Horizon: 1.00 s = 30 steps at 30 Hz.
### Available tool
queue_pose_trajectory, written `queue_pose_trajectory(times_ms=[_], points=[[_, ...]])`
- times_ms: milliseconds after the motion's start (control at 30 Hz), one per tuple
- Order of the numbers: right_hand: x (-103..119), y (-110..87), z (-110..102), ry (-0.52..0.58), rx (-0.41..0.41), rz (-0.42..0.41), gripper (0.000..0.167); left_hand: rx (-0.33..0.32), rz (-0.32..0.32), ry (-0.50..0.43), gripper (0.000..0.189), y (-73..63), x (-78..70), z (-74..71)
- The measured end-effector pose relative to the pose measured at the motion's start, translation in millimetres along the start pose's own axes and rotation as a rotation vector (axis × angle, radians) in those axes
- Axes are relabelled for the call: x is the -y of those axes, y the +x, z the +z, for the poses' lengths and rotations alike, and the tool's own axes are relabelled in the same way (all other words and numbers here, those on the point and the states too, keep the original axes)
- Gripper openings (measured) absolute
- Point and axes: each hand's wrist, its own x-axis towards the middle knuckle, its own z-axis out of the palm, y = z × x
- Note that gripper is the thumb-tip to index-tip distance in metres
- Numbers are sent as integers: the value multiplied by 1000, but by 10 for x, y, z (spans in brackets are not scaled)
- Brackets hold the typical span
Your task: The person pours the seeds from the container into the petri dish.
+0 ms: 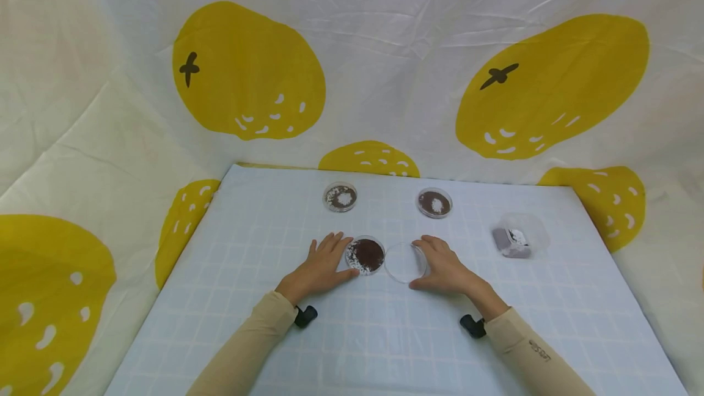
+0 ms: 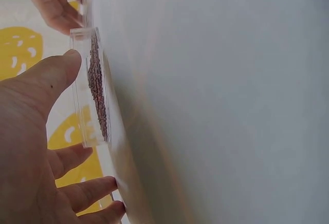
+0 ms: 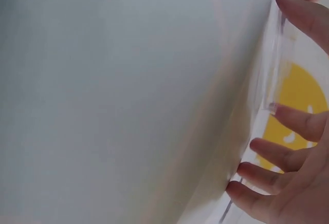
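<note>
A petri dish (image 1: 370, 254) of dark brown granules, with white bits along its left side, sits in the middle of the table. My left hand (image 1: 319, 269) holds it from the left, thumb and index finger at opposite sides of its wall. In the left wrist view the granules (image 2: 96, 90) form a dark layer behind the clear wall. Close beside it on the right is a see-through petri dish lid (image 1: 397, 269). My right hand (image 1: 442, 266) grips that lid by its rim between thumb and index finger, the other fingers spread near the tabletop.
Two more petri dishes, one at the back left (image 1: 340, 197) and one at the back right (image 1: 434, 203), hold brown granules with white patches. At the right stands a small greyish tub (image 1: 513, 248) beside a clear round piece (image 1: 536, 231). Fruit-patterned cloth (image 1: 385, 78) hangs behind the table (image 1: 352, 347).
</note>
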Motion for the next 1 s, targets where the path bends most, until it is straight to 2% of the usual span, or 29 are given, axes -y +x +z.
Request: queue_pose_trajectory(times_ms=[400,1000], points=[[17,-25,-17,45,-69,-43,92,-6,1,2,81,7,-4,0],[78,61,-41,73,-188,-126,91,-4,0,6,82,8,8,11]])
